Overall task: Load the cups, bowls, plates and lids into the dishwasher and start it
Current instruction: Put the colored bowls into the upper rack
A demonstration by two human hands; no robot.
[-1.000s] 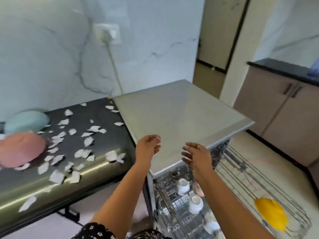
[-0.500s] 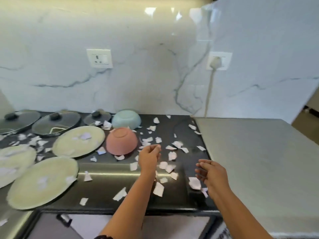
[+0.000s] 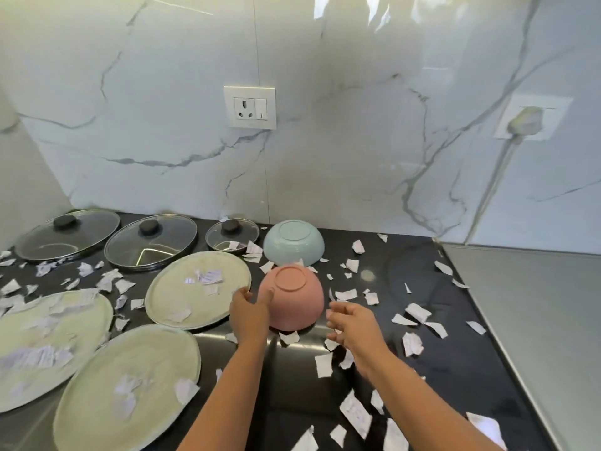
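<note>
The pink round bowl [image 3: 292, 297] stands upside down about midway along the dark glossy surface [image 3: 422, 369], foot ring up, between the back and front edges. The left hand [image 3: 248, 315] is laid against its left wall with the fingers nearly straight, touching but not yet closed round it. The right hand [image 3: 353, 327] is spread wide and relaxed just beside the right wall, holding nothing. This looks like a two-handed lift being set up: one palm on each side suits a smooth, domed shell with no handle. The bowl is matte and unchipped, its rim flat on the surface, so it should come up cleanly.

Torn white paper scraps [image 3: 323, 364] lie all around it and could cling to the rim. Just behind, toward the back edge, sits a pale blue round bowl [image 3: 292, 244], also inverted. To the left lie three pale green flat plates [image 3: 198, 289], littered with scraps. Three glass lids with black knobs [image 3: 151, 244] line the back edge up to the left corner. The bowls, plates and lids I can see are not yet loaded.
</note>
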